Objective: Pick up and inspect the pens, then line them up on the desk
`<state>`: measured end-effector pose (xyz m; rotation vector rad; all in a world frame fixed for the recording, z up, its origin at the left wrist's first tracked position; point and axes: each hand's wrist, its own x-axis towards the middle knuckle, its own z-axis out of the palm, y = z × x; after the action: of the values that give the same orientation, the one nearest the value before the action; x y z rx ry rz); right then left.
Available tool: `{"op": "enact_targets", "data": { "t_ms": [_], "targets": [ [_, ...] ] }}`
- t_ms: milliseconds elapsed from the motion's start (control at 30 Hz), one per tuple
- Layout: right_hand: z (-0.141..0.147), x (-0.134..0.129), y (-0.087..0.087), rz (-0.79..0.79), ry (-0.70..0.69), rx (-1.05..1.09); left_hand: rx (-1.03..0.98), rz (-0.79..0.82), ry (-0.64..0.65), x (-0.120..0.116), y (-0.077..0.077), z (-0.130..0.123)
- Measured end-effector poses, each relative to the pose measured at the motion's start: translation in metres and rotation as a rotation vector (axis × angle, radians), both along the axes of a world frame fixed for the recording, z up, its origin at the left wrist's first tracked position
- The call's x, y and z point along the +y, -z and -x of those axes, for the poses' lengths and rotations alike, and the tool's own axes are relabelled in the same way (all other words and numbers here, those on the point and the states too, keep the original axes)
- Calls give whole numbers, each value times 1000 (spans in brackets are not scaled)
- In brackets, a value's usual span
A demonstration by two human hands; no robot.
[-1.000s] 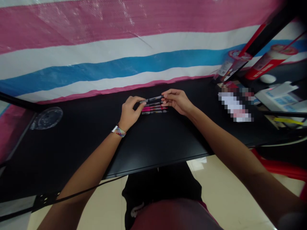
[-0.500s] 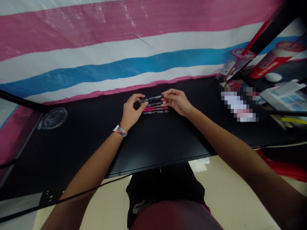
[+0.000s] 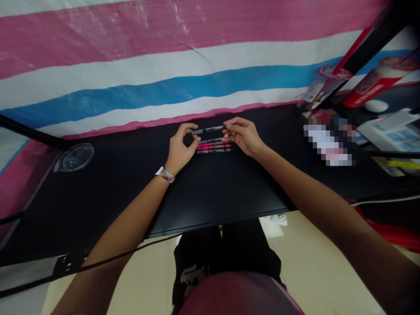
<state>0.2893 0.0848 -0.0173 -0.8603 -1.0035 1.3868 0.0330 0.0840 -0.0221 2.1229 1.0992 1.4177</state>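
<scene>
Nearest you, the bench (image 3: 216, 188) is bare along its front edge, so rest your forearms lightly there if your wrists tire. Past that lies a row of pens (image 3: 215, 151) side by side: a grey-and-black one closest, pink in the middle, a darker one behind. Whether the pink is one pen or two is too small to tell. Your knuckles are close to both ends of this row, so lift your wrists a little to avoid nudging it.

Beyond the row, between your hands, is the held pen (image 3: 213, 129), slightly slanted, its right end farther away. Your right hand (image 3: 242, 135) pinches that end with its fingers; a light pinch should do, as a round barrel may roll. Your left hand (image 3: 181, 143) has finger and thumb curved around the other end, but I can't tell whether they touch it. Steady that end gently and turn the pen parallel to the row.

Farthest, the striped sheet (image 3: 183, 96) hangs behind; stay clear of its lower edge.
</scene>
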Motion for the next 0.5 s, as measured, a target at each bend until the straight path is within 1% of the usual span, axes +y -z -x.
{"op": "enact_targets", "data": {
  "t_ms": [67,167,233,333,500],
  "targets": [
    [-1,0,0,-8,5,-24,19,-5,-22,2,0,1],
    [-2,1,0,-26,8,-30,41,39,-47,4,0,2],
    [-2,2,0,-33,14,-28,-7,61,-35,6,2,2],
    [-2,3,1,-34,19,-28,-104,53,-19,9,4,2],
    [-3,6,3,-58,22,9,-104,149,-27,8,2,2]
  ]
}}
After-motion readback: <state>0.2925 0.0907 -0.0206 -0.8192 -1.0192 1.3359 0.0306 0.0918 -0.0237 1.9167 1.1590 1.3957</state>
